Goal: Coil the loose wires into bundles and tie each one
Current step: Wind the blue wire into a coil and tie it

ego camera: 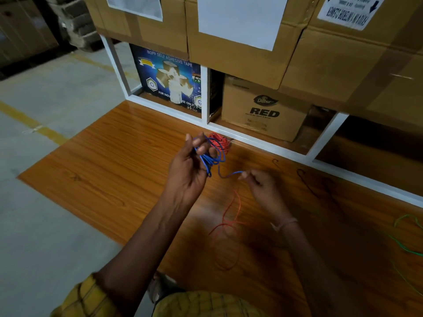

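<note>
We've got the blue wire (209, 157) looped into a small coil around the fingers of our left hand (191, 167), which is raised above the wooden board (103, 170) with the fingers curled through the loops. The free tail of that blue wire runs off to the right, where our right hand (257, 181) pinches its end between thumb and fingertips, the rest of the fingers tucked in.

Just past the left hand, on the far side of the board and right up against the white shelf frame (263, 143), sits a red wire bundle (219, 141), already wound up. Nearer to us, a loose red wire (230, 223) lies in lazy curves on the board between our forearms. Over at the right edge there's a loose green wire (406, 234) sprawled on the wood, and a thin black wire (306, 181) near the shelf frame, though it's dark there and kinda hard to make out.

In the shelf behind: a blue adhesive tape box (169, 81) on the left and a brown Dabur Red carton (263, 110) beside it, with big cardboard boxes (235, 42) stacked above.
</note>
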A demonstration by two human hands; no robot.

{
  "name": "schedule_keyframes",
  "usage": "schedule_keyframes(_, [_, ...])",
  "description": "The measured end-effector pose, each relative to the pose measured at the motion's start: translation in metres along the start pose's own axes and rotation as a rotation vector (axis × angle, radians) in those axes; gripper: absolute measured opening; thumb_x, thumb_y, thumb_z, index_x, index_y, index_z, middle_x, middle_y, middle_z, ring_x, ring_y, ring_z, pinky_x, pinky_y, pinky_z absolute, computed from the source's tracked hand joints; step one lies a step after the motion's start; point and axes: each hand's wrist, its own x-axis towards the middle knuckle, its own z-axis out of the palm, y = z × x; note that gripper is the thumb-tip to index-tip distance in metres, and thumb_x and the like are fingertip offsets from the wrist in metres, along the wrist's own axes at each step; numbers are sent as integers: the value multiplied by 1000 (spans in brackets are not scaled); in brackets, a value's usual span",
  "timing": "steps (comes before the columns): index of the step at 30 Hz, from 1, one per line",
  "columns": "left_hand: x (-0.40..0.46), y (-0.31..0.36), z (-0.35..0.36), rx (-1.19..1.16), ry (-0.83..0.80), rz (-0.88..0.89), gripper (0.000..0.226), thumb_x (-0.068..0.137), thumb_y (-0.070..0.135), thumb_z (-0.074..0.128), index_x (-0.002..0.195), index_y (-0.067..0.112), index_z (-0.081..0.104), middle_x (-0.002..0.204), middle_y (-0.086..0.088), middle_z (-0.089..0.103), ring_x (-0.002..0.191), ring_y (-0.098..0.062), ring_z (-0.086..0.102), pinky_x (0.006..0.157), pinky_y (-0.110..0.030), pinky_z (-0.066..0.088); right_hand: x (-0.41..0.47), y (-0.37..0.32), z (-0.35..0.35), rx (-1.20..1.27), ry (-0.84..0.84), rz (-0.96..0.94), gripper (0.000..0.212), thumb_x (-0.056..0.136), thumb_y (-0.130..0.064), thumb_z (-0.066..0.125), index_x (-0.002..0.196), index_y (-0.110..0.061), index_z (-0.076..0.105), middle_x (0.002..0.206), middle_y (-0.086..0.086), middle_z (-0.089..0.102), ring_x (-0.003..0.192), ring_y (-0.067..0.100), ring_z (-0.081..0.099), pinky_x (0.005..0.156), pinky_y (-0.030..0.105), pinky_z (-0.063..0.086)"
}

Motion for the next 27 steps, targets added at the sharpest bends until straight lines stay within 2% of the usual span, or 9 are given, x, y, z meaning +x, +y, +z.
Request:
schedule_keyframes(3, [16,-6,-13,99,78,32,36,114,29,37,97,4,57,72,-2,57,66,-15,57,68,-26,57,-6,-14,-3,-302,-245,-130,16,97,-23,67,85,-15,76,73,-7,69,76,14,65,71,37,50])
schedule_keyframes(5, [24,-13,-24,261,99,83,39,115,30,34,96,6,58,76,-2,67,74,-16,67,72,-28,59,-10,-33,-9,-366,-361,-171,19,94,-27,72,77,-21,75,62,-19,62,69,3,61,64,27,44])
schedule_keyframes(8, [23,-19,-37,727,83,178,39,116,24,30,100,9,61,85,-2,78,85,-20,77,82,-34,62,-17,-64,-25,-289,-483,-179,18,95,-25,72,77,-26,75,63,-27,62,67,-8,60,61,11,38])
schedule_keyframes(11, [15,-23,-55,1171,13,164,35,116,24,35,101,10,64,86,-7,78,85,-27,78,82,-39,62,-14,-84,-44,-240,-440,-253,17,96,-26,69,80,-23,73,69,-7,65,64,0,55,62,30,43])
schedule_keyframes(13, [8,-24,-63,1314,-79,98,34,115,29,38,102,7,62,82,-12,75,77,-33,75,77,-43,60,-6,-88,-58,-191,-370,-291,12,95,-31,68,85,-26,72,73,-1,66,68,8,59,64,36,46])
schedule_keyframes(16, [-9,-24,-61,1347,-289,-21,49,117,29,32,85,2,57,61,-15,58,54,-27,52,61,-37,43,8,-90,-73,-144,-266,-362,11,96,-30,70,88,-24,73,76,1,66,69,17,59,66,36,46])
schedule_keyframes(19, [-27,-28,-53,1186,-314,-187,58,116,31,25,96,-14,56,61,-18,34,53,-17,33,53,-27,29,22,-85,-74,-108,-160,-399,11,92,-26,75,88,-16,77,81,1,66,76,15,60,70,31,46])
schedule_keyframes(25, [-35,-24,-42,845,-405,-311,45,111,32,34,99,0,62,58,1,28,52,-14,17,53,-33,17,36,-48,-48,7,102,-268,7,87,-19,80,87,-12,78,85,-1,66,84,16,65,77,33,51])
schedule_keyframes(27, [-36,-21,-36,760,-427,-294,43,112,31,33,101,-1,60,58,3,29,50,-12,18,51,-30,20,34,-34,-40,1,121,-196,3,88,-15,78,86,-12,78,86,0,68,86,14,66,78,34,51])
